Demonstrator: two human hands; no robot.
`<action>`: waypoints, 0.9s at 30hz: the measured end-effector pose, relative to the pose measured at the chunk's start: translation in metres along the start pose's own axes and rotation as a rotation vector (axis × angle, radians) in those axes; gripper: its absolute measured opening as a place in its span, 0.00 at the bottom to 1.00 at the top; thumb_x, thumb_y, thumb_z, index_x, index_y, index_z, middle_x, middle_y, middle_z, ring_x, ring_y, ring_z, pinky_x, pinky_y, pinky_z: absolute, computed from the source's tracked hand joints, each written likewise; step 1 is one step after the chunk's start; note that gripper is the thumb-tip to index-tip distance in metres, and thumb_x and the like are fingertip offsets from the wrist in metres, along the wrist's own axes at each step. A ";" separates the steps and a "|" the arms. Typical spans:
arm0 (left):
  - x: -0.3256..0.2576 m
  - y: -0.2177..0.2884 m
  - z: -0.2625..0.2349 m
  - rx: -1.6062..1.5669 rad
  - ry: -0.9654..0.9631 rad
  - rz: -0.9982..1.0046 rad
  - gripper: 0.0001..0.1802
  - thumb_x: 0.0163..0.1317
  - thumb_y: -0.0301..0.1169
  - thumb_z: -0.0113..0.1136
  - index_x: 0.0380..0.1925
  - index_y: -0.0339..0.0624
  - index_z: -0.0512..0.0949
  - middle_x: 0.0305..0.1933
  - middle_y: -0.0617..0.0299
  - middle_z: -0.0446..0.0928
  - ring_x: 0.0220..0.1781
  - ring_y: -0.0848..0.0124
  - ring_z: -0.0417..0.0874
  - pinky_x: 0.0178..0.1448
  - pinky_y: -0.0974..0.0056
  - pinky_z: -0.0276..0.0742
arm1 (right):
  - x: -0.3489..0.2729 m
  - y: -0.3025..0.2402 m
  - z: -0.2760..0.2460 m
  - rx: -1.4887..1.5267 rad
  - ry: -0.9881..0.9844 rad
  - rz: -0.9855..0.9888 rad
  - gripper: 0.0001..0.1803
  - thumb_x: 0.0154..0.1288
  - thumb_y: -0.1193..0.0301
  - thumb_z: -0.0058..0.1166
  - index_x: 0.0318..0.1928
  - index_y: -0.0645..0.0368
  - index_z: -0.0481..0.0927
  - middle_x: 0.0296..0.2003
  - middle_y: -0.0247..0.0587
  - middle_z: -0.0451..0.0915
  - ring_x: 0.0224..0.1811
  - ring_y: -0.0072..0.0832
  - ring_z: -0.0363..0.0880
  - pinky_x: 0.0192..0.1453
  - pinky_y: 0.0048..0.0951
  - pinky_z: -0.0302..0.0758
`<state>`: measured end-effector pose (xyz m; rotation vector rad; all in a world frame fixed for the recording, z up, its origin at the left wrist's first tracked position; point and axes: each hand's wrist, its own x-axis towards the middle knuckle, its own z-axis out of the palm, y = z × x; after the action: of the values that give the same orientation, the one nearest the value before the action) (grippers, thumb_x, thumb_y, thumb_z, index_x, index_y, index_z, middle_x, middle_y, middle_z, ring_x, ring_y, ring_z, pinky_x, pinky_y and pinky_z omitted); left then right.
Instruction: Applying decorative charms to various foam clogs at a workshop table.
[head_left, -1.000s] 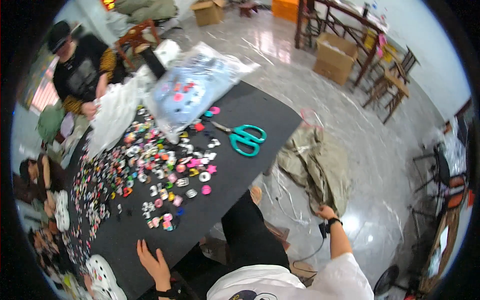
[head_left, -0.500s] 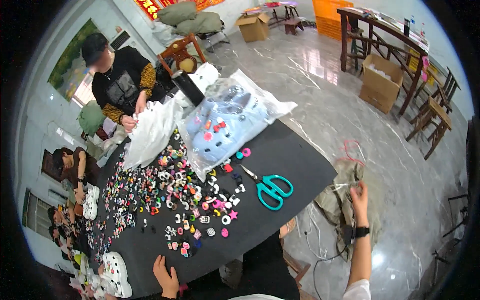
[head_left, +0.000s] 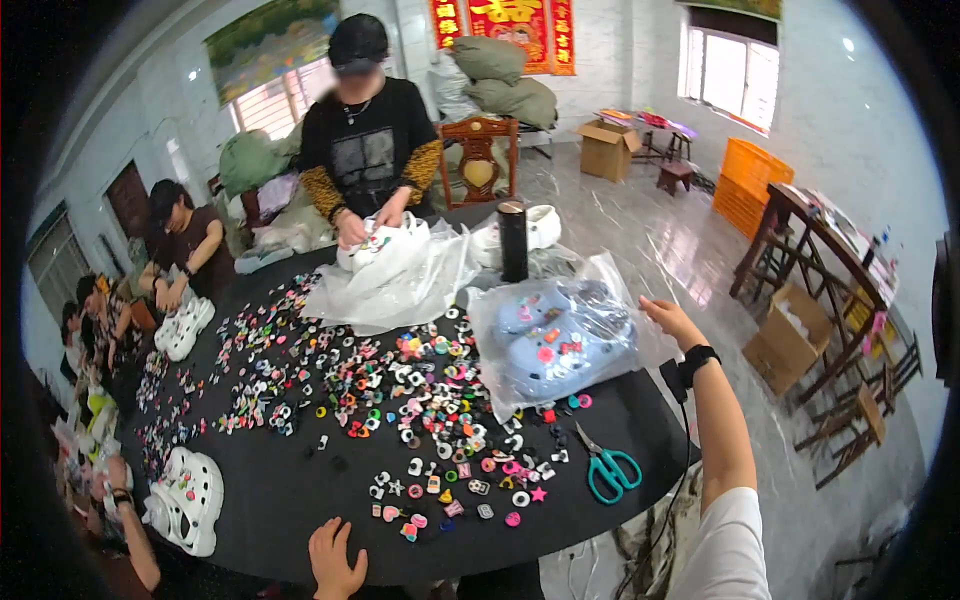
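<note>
My left hand (head_left: 336, 560) rests at the near edge of the black table (head_left: 290, 500), fingers spread and holding nothing. My right hand (head_left: 672, 322) is stretched out at the right edge of a clear plastic bag (head_left: 500, 385). Inside that bag lies a pair of light blue clogs (head_left: 565, 355) with colourful charms on them. Whether my right fingers grip the bag's edge does not show clearly. Scissors with teal handles (head_left: 612, 476) lie on the table below my right forearm. Many small shoe charms (head_left: 455, 480) are scattered between my hands and further left.
Across the table a person (head_left: 370, 150) handles a white clog (head_left: 385, 245) over a plastic bag. A black cylinder (head_left: 513, 240) stands behind the blue clogs. White clogs (head_left: 190, 500) sit at the left, where more people work. Right: a cardboard box (head_left: 790, 340) and wooden stools (head_left: 850, 430).
My right hand has moved from above the floor at the right to the bag of blue clogs. The view has turned upward and right. My left hand stays at the table edge.
</note>
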<state>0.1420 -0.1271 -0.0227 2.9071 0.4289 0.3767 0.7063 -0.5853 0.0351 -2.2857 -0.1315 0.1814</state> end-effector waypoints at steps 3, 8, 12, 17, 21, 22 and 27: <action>-0.001 -0.007 0.004 -0.026 0.028 0.002 0.30 0.55 0.37 0.62 0.58 0.37 0.71 0.64 0.45 0.68 0.66 0.47 0.67 0.70 0.43 0.58 | 0.001 -0.033 0.001 -0.034 -0.133 0.088 0.51 0.55 0.29 0.54 0.54 0.70 0.79 0.46 0.51 0.82 0.49 0.37 0.81 0.48 0.36 0.75; -0.006 -0.008 -0.003 -0.024 0.009 -0.026 0.30 0.55 0.39 0.62 0.57 0.37 0.72 0.63 0.46 0.68 0.66 0.48 0.67 0.70 0.42 0.58 | -0.011 -0.068 -0.004 -0.150 -0.243 0.235 0.34 0.53 0.43 0.69 0.42 0.64 0.81 0.31 0.34 0.78 0.25 0.21 0.72 0.25 0.23 0.64; -0.004 -0.018 0.006 -0.064 0.040 0.038 0.30 0.55 0.40 0.62 0.56 0.37 0.72 0.63 0.46 0.68 0.66 0.48 0.67 0.70 0.42 0.58 | -0.021 -0.076 -0.019 0.662 -0.119 -0.057 0.12 0.67 0.61 0.62 0.38 0.57 0.80 0.21 0.24 0.69 0.18 0.14 0.63 0.20 0.18 0.56; -0.001 -0.014 0.009 -0.035 0.096 0.071 0.28 0.56 0.42 0.61 0.53 0.37 0.75 0.59 0.47 0.71 0.64 0.50 0.70 0.69 0.44 0.60 | -0.082 -0.168 -0.027 0.902 -0.099 -0.338 0.06 0.74 0.68 0.52 0.42 0.55 0.79 0.19 0.19 0.65 0.17 0.10 0.61 0.18 0.14 0.55; 0.015 -0.012 0.020 -0.088 0.124 0.136 0.28 0.56 0.42 0.62 0.53 0.36 0.75 0.59 0.46 0.72 0.63 0.51 0.71 0.69 0.45 0.60 | -0.156 -0.237 -0.048 0.957 -0.066 -0.422 0.07 0.75 0.65 0.50 0.40 0.53 0.76 0.19 0.18 0.63 0.16 0.11 0.58 0.18 0.16 0.55; 0.000 -0.015 0.005 -0.068 0.162 0.109 0.28 0.57 0.42 0.62 0.54 0.36 0.75 0.59 0.46 0.72 0.63 0.51 0.71 0.69 0.46 0.61 | -0.185 -0.261 -0.047 0.999 -0.091 -0.470 0.07 0.75 0.64 0.50 0.39 0.52 0.76 0.19 0.18 0.63 0.16 0.11 0.58 0.19 0.17 0.56; -0.003 -0.030 0.004 -0.123 0.172 0.117 0.26 0.62 0.43 0.58 0.55 0.37 0.76 0.61 0.46 0.72 0.66 0.52 0.70 0.71 0.47 0.59 | -0.275 -0.308 -0.027 1.026 -0.051 -0.360 0.06 0.76 0.64 0.48 0.39 0.49 0.73 0.22 0.21 0.67 0.18 0.12 0.62 0.21 0.17 0.64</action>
<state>0.1324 -0.1001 -0.0330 2.7972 0.2504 0.6502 0.4295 -0.4451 0.3086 -1.2113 -0.3742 0.0830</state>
